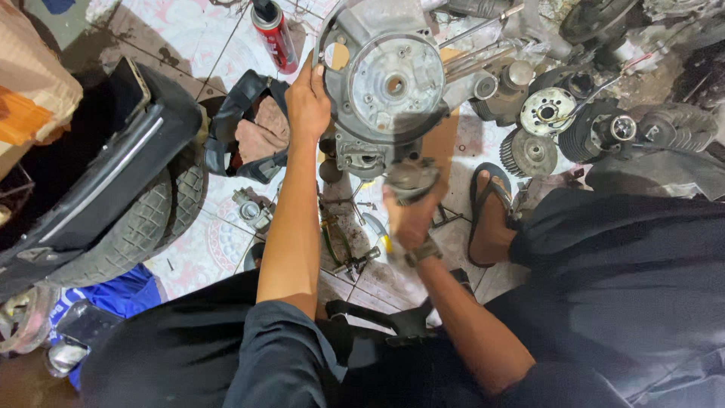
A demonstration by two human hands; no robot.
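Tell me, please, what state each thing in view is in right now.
Engine case: stripped, propped upright, cover off.
Left hand: gripping the case's edge.
Right hand: blurred, closed on a round metal part.
Spray can: capped, tilted.
Tyre: mounted, lying sideways.

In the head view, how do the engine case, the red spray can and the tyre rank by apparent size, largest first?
1. Tyre, nearer the camera, so unsure against the case.
2. Engine case, steadied by the left hand.
3. Red spray can.

a red spray can (275, 34) with a black cap lies at the top; tan cardboard box (34, 83) at the left edge
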